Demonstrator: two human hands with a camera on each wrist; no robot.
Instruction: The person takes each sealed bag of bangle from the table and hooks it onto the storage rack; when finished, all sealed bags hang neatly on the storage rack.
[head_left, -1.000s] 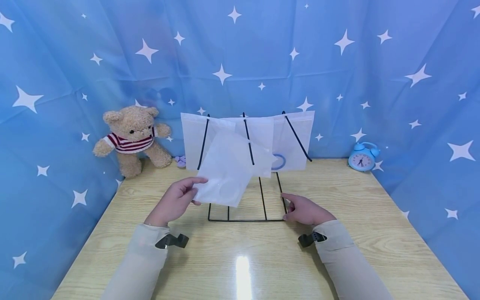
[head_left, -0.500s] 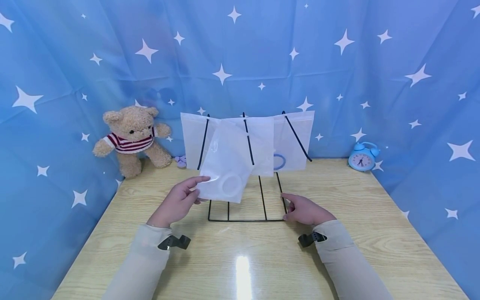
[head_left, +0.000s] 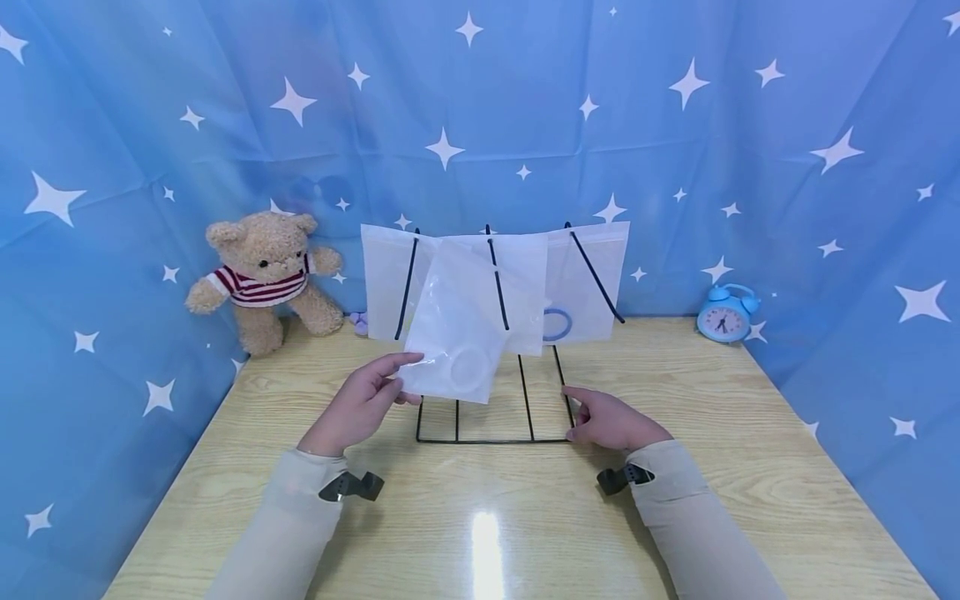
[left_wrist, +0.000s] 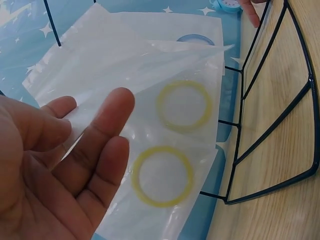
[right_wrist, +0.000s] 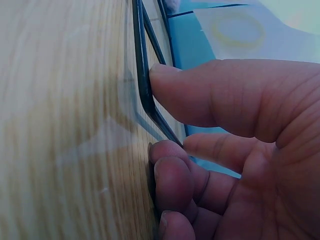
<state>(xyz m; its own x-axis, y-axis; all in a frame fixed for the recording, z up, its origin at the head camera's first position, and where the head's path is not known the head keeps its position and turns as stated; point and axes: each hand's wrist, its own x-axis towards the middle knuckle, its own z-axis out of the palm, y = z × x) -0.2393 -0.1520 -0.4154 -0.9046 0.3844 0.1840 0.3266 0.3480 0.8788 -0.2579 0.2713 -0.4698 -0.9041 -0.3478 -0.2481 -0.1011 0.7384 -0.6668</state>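
We note the left hand pinching the translucent bag by its lower-left corner, bag slanting up-right toward the wire rack; the right hand grips the rack's front-right corner.

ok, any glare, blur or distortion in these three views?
Head view: sharp, with a bright lamp reflection on the table near the front edge, and wide-angle bowing toward the frame edges. Left wrist view: the left hand is close and slightly soft; the bag with its yellow rings is clear. Right wrist view: the table surface is blurred, the right hand and wire rack sharper.
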